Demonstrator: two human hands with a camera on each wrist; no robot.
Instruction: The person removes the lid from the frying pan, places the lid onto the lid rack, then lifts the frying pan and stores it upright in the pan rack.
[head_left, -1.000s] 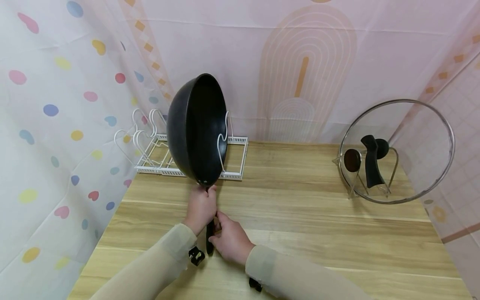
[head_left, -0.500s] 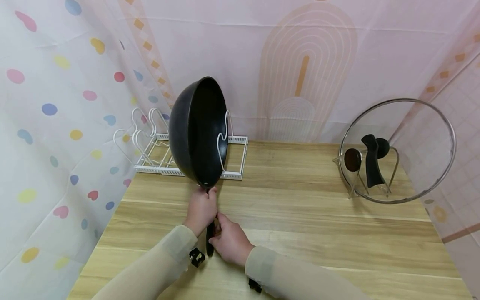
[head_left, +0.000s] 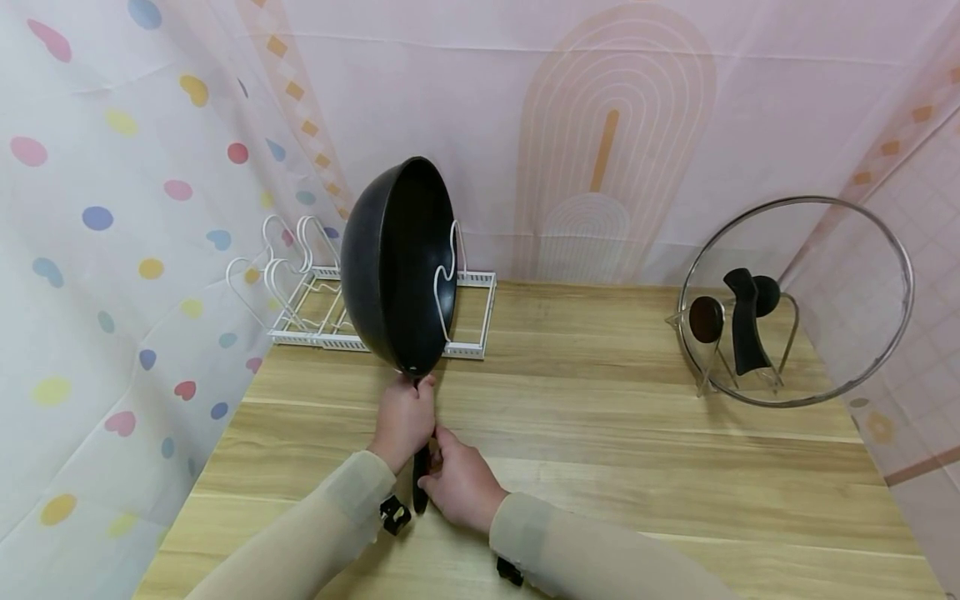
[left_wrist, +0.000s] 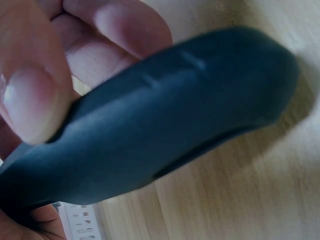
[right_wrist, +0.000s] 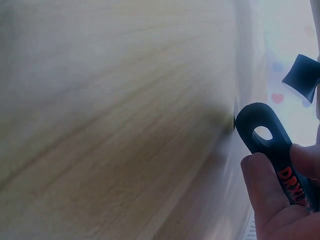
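Note:
A black wok [head_left: 363,258] stands on its side in a white wire pan rack [head_left: 472,350], its hollow turned right against a curved wire divider. Its handle [head_left: 420,483] points toward me, low above the table. My left hand [head_left: 403,417] grips the handle close to the wok's rim. Farther back along the handle, my right hand [head_left: 463,482] pinches it between thumb and fingers. In the right wrist view the handle's end [right_wrist: 257,117] shows a hanging hole and red lettering. The left wrist view has the dark handle [left_wrist: 165,110] large across it, with fingers behind.
At the right, a glass lid [head_left: 840,333] with a metal rim and black handle leans in a small wire stand [head_left: 787,333]. Empty heart-shaped dividers [head_left: 281,267] rise at the rack's left. Patterned curtains [head_left: 480,100] border the wooden table [head_left: 600,433] behind and at both sides.
The wok's upper part has tipped slightly to the right and down, closer to the right divider. Both hands keep their hold on the handle, almost still.

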